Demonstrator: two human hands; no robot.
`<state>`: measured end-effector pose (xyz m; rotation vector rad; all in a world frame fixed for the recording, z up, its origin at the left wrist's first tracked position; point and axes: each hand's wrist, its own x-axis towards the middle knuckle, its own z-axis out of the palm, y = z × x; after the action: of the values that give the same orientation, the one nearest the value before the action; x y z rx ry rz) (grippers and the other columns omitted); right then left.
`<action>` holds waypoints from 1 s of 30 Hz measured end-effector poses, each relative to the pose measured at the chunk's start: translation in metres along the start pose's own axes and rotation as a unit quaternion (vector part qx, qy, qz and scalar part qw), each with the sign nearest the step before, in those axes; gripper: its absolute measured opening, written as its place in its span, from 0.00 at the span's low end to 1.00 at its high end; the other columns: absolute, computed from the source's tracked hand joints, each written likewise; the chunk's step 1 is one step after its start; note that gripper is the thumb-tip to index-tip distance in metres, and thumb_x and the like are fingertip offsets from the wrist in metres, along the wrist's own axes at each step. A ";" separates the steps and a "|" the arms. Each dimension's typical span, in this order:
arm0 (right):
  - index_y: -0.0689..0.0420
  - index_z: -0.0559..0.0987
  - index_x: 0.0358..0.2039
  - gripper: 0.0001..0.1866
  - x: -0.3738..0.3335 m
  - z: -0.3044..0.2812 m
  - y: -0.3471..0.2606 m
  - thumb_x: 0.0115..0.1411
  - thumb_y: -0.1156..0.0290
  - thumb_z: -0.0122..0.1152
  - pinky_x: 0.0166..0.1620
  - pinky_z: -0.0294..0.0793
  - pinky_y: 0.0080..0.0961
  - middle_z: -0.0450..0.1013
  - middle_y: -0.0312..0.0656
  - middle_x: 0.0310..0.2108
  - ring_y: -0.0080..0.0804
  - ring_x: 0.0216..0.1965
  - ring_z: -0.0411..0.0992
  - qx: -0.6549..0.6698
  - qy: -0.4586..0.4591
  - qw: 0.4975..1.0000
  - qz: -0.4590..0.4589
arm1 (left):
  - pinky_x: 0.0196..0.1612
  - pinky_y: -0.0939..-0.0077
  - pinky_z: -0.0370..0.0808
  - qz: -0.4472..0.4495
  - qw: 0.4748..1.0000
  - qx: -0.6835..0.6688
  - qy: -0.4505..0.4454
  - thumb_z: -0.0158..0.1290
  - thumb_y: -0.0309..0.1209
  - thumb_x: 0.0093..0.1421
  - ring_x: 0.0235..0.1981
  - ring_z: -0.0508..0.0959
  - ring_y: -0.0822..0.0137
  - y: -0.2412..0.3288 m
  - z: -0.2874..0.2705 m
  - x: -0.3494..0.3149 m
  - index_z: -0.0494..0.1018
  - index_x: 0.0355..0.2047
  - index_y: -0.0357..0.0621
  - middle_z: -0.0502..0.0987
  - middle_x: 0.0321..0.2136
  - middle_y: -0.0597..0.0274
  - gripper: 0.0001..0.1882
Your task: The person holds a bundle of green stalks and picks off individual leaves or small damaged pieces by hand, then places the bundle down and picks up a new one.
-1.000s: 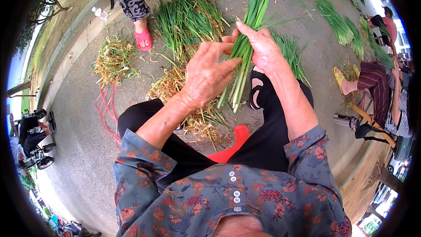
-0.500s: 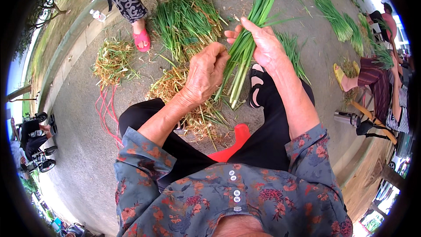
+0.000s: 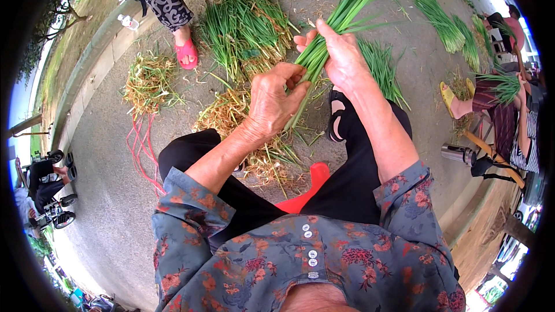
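Observation:
A bunch of long green chives [image 3: 332,29] slants up and away in front of me. My right hand [image 3: 347,60] holds it about the middle, with the thumb on top and the fingers behind the leaves. My left hand [image 3: 274,101] is closed round the lower stems, thumb and fingers bent onto them; that hand hides most of the stem ends. Below my hands lies a heap of yellowed trimmings [image 3: 225,110]. Beyond it on the ground spreads a large pile of chives [image 3: 245,29]. A smaller bundle of chives [image 3: 381,72] rests beside my right foot.
Dry trimmings [image 3: 149,84] and red cord [image 3: 141,153] lie to the left, near a person's pink sandal [image 3: 187,53]. More chives [image 3: 439,23] lie at the far right. A metal flask [image 3: 458,153] stands by a seated person. Beneath me is a red seat [image 3: 315,179].
My left hand has moved onto the lower stems and now wraps round them. The bunch has tilted further to the right at its top.

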<state>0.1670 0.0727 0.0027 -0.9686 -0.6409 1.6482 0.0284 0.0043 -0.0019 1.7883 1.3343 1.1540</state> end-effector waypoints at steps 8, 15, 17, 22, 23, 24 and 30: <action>0.60 0.68 0.29 0.07 -0.002 0.005 -0.004 0.58 0.70 0.53 0.29 0.72 0.29 0.68 0.40 0.24 0.32 0.25 0.70 -0.037 0.065 0.997 0.011 | 0.26 0.75 0.71 0.131 0.986 0.107 0.000 0.52 0.22 0.52 0.21 0.75 0.60 -0.007 -0.013 0.005 0.72 0.29 0.36 0.74 0.23 0.54 0.04; 0.59 0.65 0.29 0.07 -0.002 0.012 -0.005 0.60 0.70 0.48 0.22 0.67 0.27 0.64 0.38 0.21 0.29 0.19 0.66 -0.023 0.142 0.989 0.019 | 0.28 0.73 0.72 0.078 0.996 0.038 -0.022 0.52 0.19 0.49 0.25 0.74 0.59 -0.002 -0.012 0.005 0.69 0.34 0.39 0.71 0.29 0.56 0.11; 0.59 0.65 0.29 0.06 -0.003 0.014 -0.005 0.60 0.70 0.49 0.22 0.68 0.27 0.64 0.38 0.21 0.29 0.19 0.66 -0.011 0.150 0.988 0.019 | 0.28 0.73 0.72 0.089 0.993 0.054 -0.058 0.52 0.18 0.48 0.27 0.74 0.59 0.004 -0.015 0.006 0.69 0.35 0.40 0.71 0.31 0.56 0.12; 0.59 0.67 0.29 0.07 -0.003 0.010 -0.004 0.59 0.70 0.52 0.30 0.71 0.32 0.65 0.39 0.24 0.33 0.26 0.69 -0.013 0.120 0.992 0.040 | 0.29 0.69 0.72 0.166 0.971 0.145 -0.089 0.51 0.21 0.47 0.29 0.74 0.58 -0.003 -0.012 0.001 0.69 0.36 0.41 0.69 0.32 0.56 0.13; 0.59 0.67 0.29 0.07 -0.004 0.010 -0.005 0.59 0.70 0.52 0.30 0.71 0.32 0.65 0.39 0.24 0.33 0.26 0.69 -0.016 0.114 0.992 0.046 | 0.29 0.67 0.73 0.178 0.963 0.175 -0.098 0.51 0.22 0.47 0.30 0.74 0.57 -0.003 -0.014 0.001 0.68 0.35 0.41 0.69 0.32 0.56 0.13; 0.59 0.67 0.30 0.07 -0.003 0.007 -0.005 0.59 0.70 0.52 0.31 0.71 0.32 0.66 0.39 0.24 0.33 0.26 0.69 -0.005 0.105 0.993 0.055 | 0.30 0.69 0.73 0.191 0.956 0.196 -0.108 0.51 0.22 0.47 0.30 0.74 0.58 -0.003 -0.016 0.001 0.69 0.36 0.42 0.69 0.32 0.57 0.13; 0.59 0.67 0.30 0.07 -0.004 0.005 -0.003 0.59 0.70 0.51 0.31 0.71 0.32 0.66 0.39 0.23 0.33 0.26 0.68 0.020 0.103 0.992 0.066 | 0.31 0.71 0.72 0.206 0.946 0.236 -0.080 0.53 0.22 0.46 0.31 0.73 0.60 -0.005 -0.014 0.004 0.71 0.31 0.42 0.70 0.31 0.60 0.10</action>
<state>0.1650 0.0703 0.0091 -1.1560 -0.4101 1.6423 0.0136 0.0095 0.0009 2.5456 1.2426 0.9066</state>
